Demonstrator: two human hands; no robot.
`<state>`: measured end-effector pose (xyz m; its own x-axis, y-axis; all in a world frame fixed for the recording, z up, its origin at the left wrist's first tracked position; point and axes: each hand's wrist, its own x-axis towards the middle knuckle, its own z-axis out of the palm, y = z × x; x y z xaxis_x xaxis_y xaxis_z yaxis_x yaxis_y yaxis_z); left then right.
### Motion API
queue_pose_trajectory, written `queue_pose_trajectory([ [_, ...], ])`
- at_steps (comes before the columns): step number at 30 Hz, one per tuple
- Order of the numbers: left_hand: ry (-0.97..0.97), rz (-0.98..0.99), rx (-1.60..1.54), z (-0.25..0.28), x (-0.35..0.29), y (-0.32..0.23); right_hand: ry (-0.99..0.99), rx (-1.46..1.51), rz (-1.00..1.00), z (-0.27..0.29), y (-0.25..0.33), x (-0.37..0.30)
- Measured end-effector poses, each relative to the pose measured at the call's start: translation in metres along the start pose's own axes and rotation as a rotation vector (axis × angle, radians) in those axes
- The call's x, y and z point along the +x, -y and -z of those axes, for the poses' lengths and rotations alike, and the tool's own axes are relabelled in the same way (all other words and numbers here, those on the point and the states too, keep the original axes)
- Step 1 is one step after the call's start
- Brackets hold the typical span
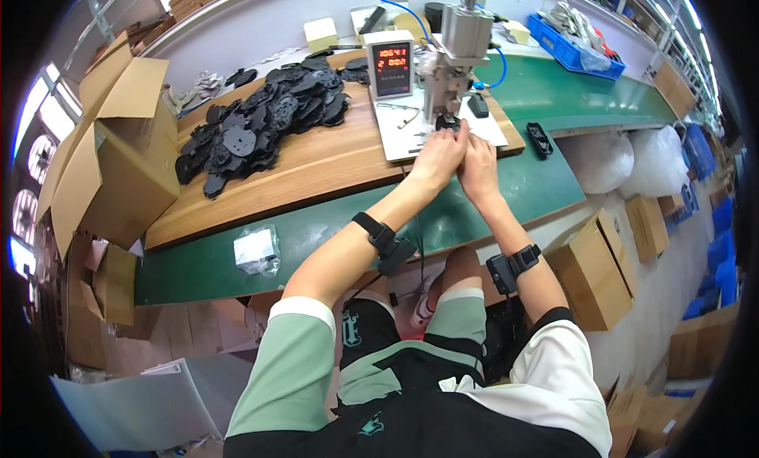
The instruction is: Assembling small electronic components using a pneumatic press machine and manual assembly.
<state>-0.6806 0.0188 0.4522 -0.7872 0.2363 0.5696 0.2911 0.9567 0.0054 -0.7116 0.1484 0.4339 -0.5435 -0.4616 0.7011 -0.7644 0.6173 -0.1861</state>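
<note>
My left hand [437,155] and my right hand [479,167] are close together at the foot of a bench press [451,71]. The left fingers are closed at a small black plastic part [447,122] under the press head. My right fingers are also closed, right beside it, and what they hold is hidden. A white base plate [395,134] lies beneath the press. On it, left of the press, stands a counter box [391,67] with a lit red display. A dark piece [477,105] rests right of the press.
A heap of flat black plastic discs [261,118] covers the left of the wooden board [348,162]. A black tray-like piece [539,140] sits on the green table at right. A clear bag [257,250] lies near the front edge. Open cardboard box [130,181] stands left; blue crate [573,47] back right.
</note>
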Motion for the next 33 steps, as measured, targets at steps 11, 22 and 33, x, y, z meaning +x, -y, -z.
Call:
queue_pose_trajectory([
  [11,-0.025,0.173,0.272,0.052,-0.078,0.147,0.099,-0.033,-0.002,0.010,0.000,0.015],
  [22,-0.043,0.242,0.270,0.080,-0.132,0.235,0.116,-0.003,0.002,0.006,-0.008,0.013],
  [33,0.202,0.153,-0.043,0.071,-0.178,0.107,0.140,-0.036,0.000,0.000,-0.010,0.016],
])
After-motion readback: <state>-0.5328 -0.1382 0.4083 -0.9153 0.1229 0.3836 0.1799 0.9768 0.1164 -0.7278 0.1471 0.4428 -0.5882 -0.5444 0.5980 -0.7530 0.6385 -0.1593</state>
